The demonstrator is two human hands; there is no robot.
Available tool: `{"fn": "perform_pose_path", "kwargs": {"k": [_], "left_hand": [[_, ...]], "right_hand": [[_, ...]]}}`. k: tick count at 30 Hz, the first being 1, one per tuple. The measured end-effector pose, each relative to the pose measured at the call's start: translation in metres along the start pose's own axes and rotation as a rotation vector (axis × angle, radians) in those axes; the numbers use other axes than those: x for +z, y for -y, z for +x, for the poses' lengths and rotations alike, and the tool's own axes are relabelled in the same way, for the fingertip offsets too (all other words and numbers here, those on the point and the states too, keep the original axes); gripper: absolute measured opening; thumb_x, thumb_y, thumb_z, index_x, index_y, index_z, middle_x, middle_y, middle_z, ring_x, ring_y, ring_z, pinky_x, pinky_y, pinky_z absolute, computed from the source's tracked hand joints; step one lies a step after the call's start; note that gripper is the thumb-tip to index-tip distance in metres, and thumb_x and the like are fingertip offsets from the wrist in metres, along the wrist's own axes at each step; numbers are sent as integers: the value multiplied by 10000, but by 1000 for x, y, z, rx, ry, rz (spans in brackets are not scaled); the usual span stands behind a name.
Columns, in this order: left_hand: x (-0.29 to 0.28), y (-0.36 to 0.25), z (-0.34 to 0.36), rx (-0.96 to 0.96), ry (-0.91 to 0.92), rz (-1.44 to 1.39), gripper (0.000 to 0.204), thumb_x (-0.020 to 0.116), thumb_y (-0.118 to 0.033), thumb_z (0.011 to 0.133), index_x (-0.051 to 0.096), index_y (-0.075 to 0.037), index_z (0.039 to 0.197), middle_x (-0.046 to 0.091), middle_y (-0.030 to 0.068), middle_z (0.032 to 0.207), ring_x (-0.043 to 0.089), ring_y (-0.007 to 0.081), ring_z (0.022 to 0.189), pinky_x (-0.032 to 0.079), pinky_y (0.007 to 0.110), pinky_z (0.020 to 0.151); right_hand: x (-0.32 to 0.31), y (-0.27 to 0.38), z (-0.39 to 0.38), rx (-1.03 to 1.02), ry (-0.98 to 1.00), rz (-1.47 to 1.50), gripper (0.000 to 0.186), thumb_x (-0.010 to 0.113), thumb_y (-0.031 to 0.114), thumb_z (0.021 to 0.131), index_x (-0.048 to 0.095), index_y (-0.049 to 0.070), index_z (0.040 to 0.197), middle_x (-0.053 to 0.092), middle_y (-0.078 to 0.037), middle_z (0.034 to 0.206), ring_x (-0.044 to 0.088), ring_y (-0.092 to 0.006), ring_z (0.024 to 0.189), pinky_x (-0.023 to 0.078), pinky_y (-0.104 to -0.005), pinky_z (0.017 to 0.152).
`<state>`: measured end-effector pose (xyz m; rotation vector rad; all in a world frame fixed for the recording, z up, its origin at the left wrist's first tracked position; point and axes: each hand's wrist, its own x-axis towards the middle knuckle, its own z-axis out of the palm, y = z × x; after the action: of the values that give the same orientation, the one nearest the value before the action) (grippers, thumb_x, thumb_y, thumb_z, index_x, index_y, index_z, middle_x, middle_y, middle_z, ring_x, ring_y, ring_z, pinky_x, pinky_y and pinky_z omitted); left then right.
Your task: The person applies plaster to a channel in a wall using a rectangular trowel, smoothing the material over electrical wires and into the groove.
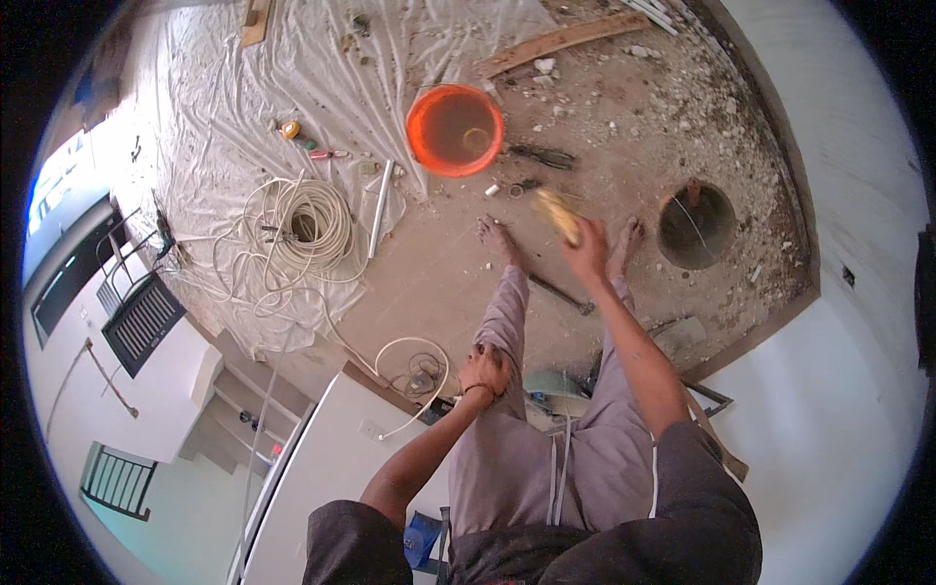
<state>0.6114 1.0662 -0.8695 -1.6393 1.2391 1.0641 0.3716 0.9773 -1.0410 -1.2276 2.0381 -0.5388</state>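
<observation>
My right hand (587,252) is closed around a yellow, elongated object (559,216), blurred by motion, its exact kind unclear. It is held above the floor between my bare feet. My left hand (485,370) rests on my left knee, fingers spread over the trouser cloth and holding nothing. Ahead stands an orange bucket (417,136) with murky water in it. Beside the bucket lie a dark tool (542,156) and a short white pipe piece (492,190). A hammer (563,293) lies on the floor between my legs, below the right hand.
To the right is a round tub (717,244) with a stick-like handle inside. At the left, a coil of white cable (322,263) and a white pipe (380,209) lie by plastic sheeting (205,146). Rubble (682,117) and a wooden plank (565,44) are farther off.
</observation>
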Motion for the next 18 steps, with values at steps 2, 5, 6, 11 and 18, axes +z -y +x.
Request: {"fn": "perform_pose_path", "kwargs": {"k": [2,5,6,11,18], "left_hand": [[-12,18,7,30,-15,-24,505,531,-407,840,506,-89,1232,477,200,1302,537,394,1111,475,488,891],[-23,44,21,74,-28,-74,497,532,-407,839,515,-96,1226,487,182,1303,539,381,1115,473,487,893],[-24,52,25,76,-30,-100,495,534,-409,838,519,-99,1223,490,177,1302,540,378,1115,472,487,892],[-47,75,39,121,-50,-174,450,535,-414,846,557,-108,1176,518,168,1274,542,381,1102,472,473,883],[-71,114,66,220,-211,-423,344,582,-347,839,600,-127,1103,551,141,1213,558,359,1058,476,446,866]], "right_hand": [[55,70,45,-35,99,26,471,725,134,694,576,67,1135,544,-151,1023,527,-337,1033,454,-428,872],[137,124,104,-210,0,-52,430,712,144,713,590,65,1118,542,-156,1019,536,-343,1020,462,-446,879],[158,134,117,-216,39,-94,424,707,152,720,590,64,1117,542,-158,1023,539,-345,1015,464,-448,879],[219,144,157,-212,65,-189,397,663,218,779,576,60,1133,544,-172,1063,540,-351,1037,466,-459,881],[292,95,263,-203,182,-227,319,528,241,881,593,51,1129,565,-231,1133,557,-382,1047,444,-484,892]]}}
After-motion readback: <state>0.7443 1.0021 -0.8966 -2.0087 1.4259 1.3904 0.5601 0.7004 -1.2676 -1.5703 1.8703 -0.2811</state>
